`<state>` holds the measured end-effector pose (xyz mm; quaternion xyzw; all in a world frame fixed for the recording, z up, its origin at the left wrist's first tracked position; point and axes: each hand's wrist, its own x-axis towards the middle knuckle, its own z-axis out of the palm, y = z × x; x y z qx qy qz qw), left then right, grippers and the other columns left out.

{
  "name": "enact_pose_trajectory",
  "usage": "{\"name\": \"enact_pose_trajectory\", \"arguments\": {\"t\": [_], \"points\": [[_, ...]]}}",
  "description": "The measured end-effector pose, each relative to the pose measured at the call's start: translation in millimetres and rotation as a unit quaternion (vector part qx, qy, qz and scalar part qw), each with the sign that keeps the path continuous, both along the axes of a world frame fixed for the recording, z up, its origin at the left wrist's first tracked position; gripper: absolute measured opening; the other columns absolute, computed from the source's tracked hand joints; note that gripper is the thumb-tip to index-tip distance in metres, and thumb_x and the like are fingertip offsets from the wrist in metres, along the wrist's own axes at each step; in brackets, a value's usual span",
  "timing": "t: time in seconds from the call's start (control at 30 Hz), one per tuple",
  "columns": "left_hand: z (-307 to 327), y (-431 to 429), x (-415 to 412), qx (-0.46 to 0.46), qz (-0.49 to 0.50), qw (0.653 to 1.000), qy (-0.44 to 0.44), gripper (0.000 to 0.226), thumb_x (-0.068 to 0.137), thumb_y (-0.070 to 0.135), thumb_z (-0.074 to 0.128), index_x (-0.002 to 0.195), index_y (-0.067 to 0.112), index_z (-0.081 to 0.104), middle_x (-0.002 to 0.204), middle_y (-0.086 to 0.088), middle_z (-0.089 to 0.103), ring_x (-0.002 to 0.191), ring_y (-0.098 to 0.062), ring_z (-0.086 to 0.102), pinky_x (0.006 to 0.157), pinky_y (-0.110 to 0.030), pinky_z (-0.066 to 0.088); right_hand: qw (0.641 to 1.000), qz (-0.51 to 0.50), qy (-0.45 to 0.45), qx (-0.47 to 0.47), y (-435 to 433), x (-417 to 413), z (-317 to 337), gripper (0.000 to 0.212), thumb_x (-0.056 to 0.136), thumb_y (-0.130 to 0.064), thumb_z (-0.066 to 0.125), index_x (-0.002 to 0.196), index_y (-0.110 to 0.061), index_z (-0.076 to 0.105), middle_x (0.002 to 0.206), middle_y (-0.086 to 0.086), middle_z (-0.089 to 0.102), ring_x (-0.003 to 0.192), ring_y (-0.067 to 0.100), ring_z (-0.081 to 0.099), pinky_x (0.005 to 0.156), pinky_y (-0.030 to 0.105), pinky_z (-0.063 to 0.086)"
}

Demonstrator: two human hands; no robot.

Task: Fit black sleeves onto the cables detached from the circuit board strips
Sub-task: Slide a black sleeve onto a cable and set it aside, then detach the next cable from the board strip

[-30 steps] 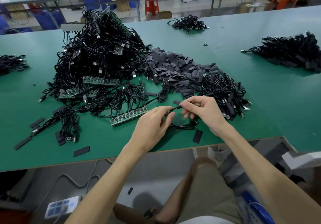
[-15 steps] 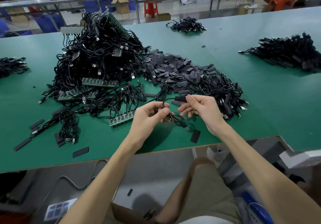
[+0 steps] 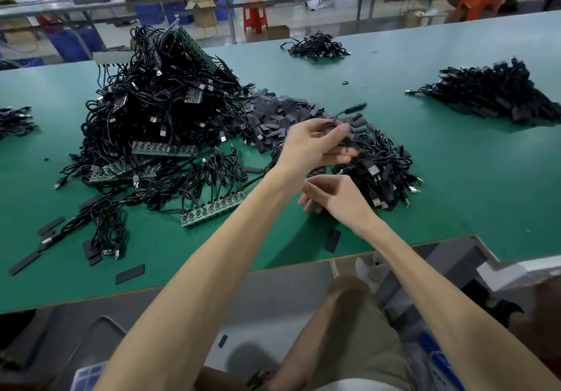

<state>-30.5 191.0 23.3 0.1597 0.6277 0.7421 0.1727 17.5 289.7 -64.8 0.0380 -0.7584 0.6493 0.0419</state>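
Left hand (image 3: pixel 314 145) hangs over the table (image 3: pixel 470 184), fingers curled round a cable (image 3: pixel 348 144). We see its sleeve (image 3: pixel 355 107) poking out far-right, blurred. Right hand (image 3: pixel 337 199) sits nearer, just beside the left, fingers loosely curled, holding nothing. We note the cable heap (image 3: pixel 388 169) right of both hands, the loose sleeve pile (image 3: pixel 282 114) farther left, and a board strip (image 3: pixel 212 208) near left.
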Motion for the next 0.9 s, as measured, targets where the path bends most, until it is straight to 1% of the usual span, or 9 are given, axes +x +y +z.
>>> {"name": "enact_pose_trajectory", "arguments": {"t": [0.07, 0.13, 0.23, 0.33, 0.47, 0.57, 0.67, 0.77, 0.9], "points": [[2.2, 15.0, -4.9, -0.068, -0.032, 0.997, 0.019, 0.049, 0.096, 0.02, 0.071, 0.135, -0.003, 0.055, 0.117, -0.014, 0.069, 0.09, -0.03, 0.076, 0.074, -0.035, 0.064, 1.0, 0.002, 0.009, 0.009, 0.9, 0.5, -0.4, 0.025, 0.101, -0.022, 0.064, 0.079, -0.014, 0.072, 0.073, 0.003, 0.074, 0.061, 0.015, 0.067, 0.061, 0.025, 0.049], [-4.2, 17.0, -8.1, -0.146, -0.038, 0.985, 0.086, 0.055, 0.095, 0.023, 0.072, 0.143, 0.003, 0.053, 0.126, -0.014, 0.066, 0.097, -0.028, 0.075, 0.076, -0.039, 0.064, 1.0, -0.001, 0.005, 0.006, 0.5, 0.4, -0.4, 0.027, 0.101, -0.019, 0.064, 0.076, -0.014, 0.071, 0.069, -0.001, 0.073, 0.058, 0.013, 0.065, 0.06, 0.023, 0.049], [-17.8, -1.2, -9.4, -0.176, 0.013, 0.968, 0.179, 0.033, 0.095, 0.014, 0.071, 0.128, 0.011, 0.068, 0.117, -0.008, 0.072, 0.091, -0.024, 0.075, 0.077, -0.046, 0.063, 1.0, -0.005, 0.001, 0.001, 0.9, 0.1, 0.7, 0.021, 0.1, -0.018, 0.066, 0.08, -0.012, 0.072, 0.072, 0.002, 0.074, 0.059, 0.014, 0.066, 0.058, 0.025, 0.049], [-27.7, -37.5, -15.1, -0.227, 0.093, 0.94, 0.238, 0.023, 0.093, 0.009, 0.068, 0.114, 0.016, 0.075, 0.105, 0.001, 0.076, 0.084, -0.018, 0.074, 0.074, -0.034, 0.06, 1.0, -0.009, 0.01, 0.013, 0.9, -2.0, -2.1, 0.016, 0.1, -0.018, 0.067, 0.093, -0.006, 0.075, 0.075, 0.003, 0.075, 0.061, 0.012, 0.066, 0.055, 0.024, 0.049], [-35.9, -96.4, -20.5, -0.387, 0.145, 0.872, 0.261, 0.023, 0.093, 0.018, 0.072, 0.116, 0.014, 0.072, 0.113, -0.003, 0.068, 0.081, -0.003, 0.062, 0.084, -0.029, 0.053, 1.0, -0.004, 0.017, -0.004, 2.8, -3.6, -6.7, 0.014, 0.099, -0.015, 0.067, 0.105, -0.006, 0.075, 0.08, 0.009, 0.076, 0.065, 0.015, 0.068, 0.057, 0.024, 0.051], [-35.0, -134.1, -19.3, -0.533, 0.109, 0.801, 0.251, 0.042, 0.084, 0.04, 0.081, 0.116, 0.016, 0.069, 0.113, -0.004, 0.056, 0.098, -0.018, 0.058, 0.093, -0.037, 0.05, 0.999, -0.01, 0.034, -0.006, 5.4, -4.0, -7.8, 0.013, 0.098, -0.014, 0.068, 0.108, -0.011, 0.075, 0.084, 0.009, 0.077, 0.067, 0.011, 0.067, 0.057, 0.024, 0.052], [-35.9, -155.8, -13.5, -0.632, 0.054, 0.735, 0.238, 0.061, 0.07, 0.055, 0.086, 0.117, 0.023, 0.063, 0.117, -0.001, 0.044, 0.115, -0.024, 0.047, 0.099, -0.043, 0.044, 0.999, -0.015, 0.041, 0.008, 6.2, -4.9, -9.3, 0.012, 0.097, -0.015, 0.07, 0.108, -0.015, 0.075, 0.086, 0.008, 0.076, 0.071, 0.01, 0.068, 0.056, 0.024, 0.052], [-43.7, -164.4, -9.9, -0.643, 0.04, 0.723, 0.248, 0.061, 0.072, 0.054, 0.085, 0.12, 0.024, 0.061, 0.125, -0.003, 0.043, 0.123, -0.025, 0.039, 0.1, -0.044, 0.041, 0.999, -0.014, 0.039, 0.026, 6.0, -4.9, -9.0, 0.013, 0.096, -0.017, 0.071, 0.108, -0.02, 0.075, 0.09, 0.007, 0.075, 0.076, 0.012, 0.069, 0.058, 0.024, 0.052], [-50.7, -162.3, -5.9, -0.629, 0.05, 0.719, 0.291, 0.041, 0.095, 0.042, 0.067, 0.127, 0.017, 0.061, 0.124, -0.004, 0.055, 0.119, -0.026, 0.042, 0.092, -0.041, 0.044, 0.998, -0.017, 0.039, 0.035, 6.4, -4.4, -7.5, 0.013, 0.096, -0.017, 0.071, 0.109, -0.02, 0.074, 0.092, 0.007, 0.075, 0.077, 0.012, 0.069, 0.058, 0.024, 0.052]]}}
